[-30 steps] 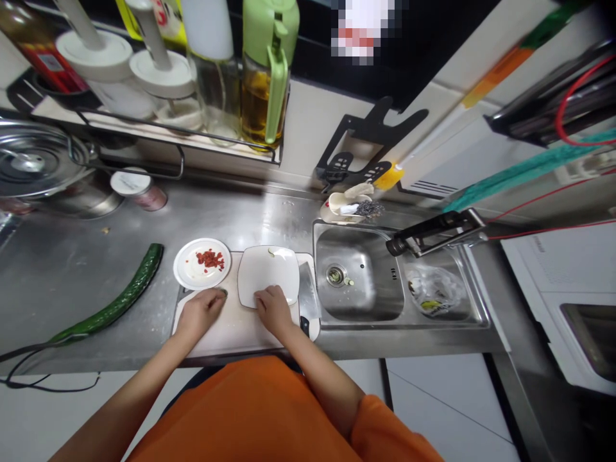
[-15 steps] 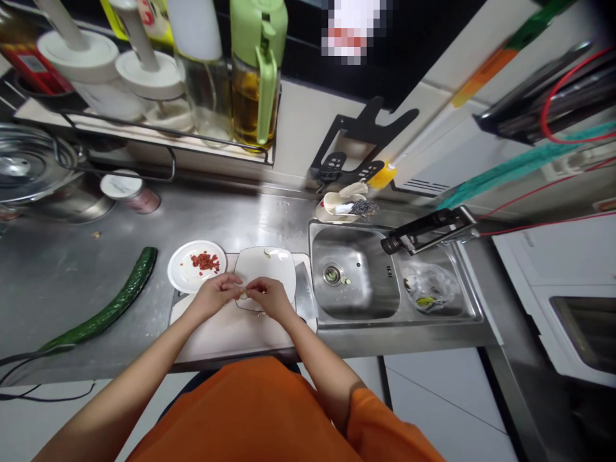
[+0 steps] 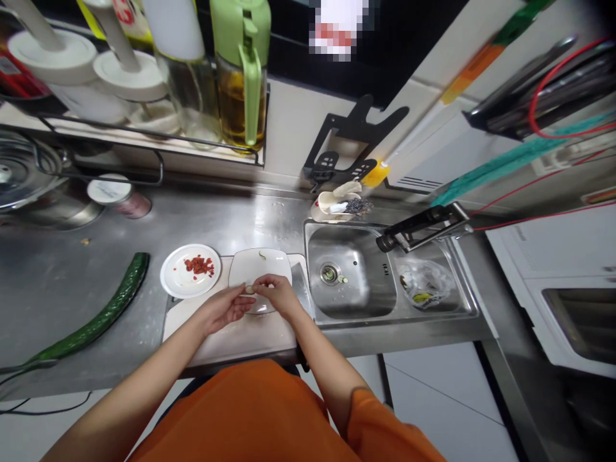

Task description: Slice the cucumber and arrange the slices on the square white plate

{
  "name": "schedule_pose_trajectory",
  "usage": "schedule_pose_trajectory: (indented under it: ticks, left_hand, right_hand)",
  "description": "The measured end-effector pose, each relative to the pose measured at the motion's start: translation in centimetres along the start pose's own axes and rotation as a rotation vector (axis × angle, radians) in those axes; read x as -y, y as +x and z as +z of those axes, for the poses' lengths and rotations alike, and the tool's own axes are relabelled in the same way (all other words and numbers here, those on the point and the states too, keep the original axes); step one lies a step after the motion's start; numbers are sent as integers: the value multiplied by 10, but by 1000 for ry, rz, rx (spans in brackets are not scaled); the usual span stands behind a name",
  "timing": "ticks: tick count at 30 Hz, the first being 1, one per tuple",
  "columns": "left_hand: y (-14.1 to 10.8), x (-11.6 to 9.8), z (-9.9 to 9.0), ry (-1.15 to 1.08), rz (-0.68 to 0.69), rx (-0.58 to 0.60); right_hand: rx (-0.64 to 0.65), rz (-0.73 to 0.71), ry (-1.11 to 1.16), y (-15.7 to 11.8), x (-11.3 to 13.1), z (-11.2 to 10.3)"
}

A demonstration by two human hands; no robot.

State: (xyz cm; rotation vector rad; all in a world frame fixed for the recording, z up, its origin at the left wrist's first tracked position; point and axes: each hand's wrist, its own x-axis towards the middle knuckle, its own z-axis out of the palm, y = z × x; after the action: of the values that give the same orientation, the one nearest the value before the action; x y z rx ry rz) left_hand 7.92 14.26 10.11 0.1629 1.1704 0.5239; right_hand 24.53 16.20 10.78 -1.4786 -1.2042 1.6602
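Observation:
Between the fingertips of both hands is a small pale round piece (image 3: 249, 290), too small to name. My left hand (image 3: 224, 309) pinches its left side, with the palm partly turned up and the other fingers loosely curled. From the right, the fingers of my right hand (image 3: 275, 292) close on the same piece. Both hands are over the front part of a white squarish plate (image 3: 245, 264), which bears a thin green scrap. That plate rests on a pale cutting board (image 3: 192, 346). To the left is a round white plate (image 3: 168, 273) with chopped red pieces (image 3: 199, 265).
A long cucumber (image 3: 103, 319) lies on the steel counter at left. Right of the board is a sink (image 3: 356, 276) with a faucet (image 3: 418, 230) and a plastic bag (image 3: 426, 282). Bottles, including a green-topped oil bottle (image 3: 240, 96), stand on a rack above.
My left hand has turned so its palm and fingers show more. The pale piece is now more visible between the fingertips. The whole view has shifted slightly.

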Motion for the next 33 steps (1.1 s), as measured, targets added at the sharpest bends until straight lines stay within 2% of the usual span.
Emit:
schedule_pose_trajectory:
  ticks: [4,8,12,18,25,29,33]
  left_hand:
    - [2,-1,8,-174,-70,76]
    - [6,-5,14,-248,-47,110]
    - [13,-11,16,-228,14,71]
    - [35,-16,16,26,238,-119]
    - [65,-29,18,596,512,-337]
    - [74,-36,23,801,584,-485]
    - [75,-39,32,854,609,-550]
  right_hand:
    - [30,-27,-79,1,8,-11]
    - [55,-34,-62,4,11,-18]
    - [58,-10,-58,11,9,-24]
    - [30,6,-142,32,1,-33]
    - [-79,-68,-534,66,5,-39]
    - [-96,-114,-722,82,9,-39]
    - [-84,-203,-854,96,3,-41]
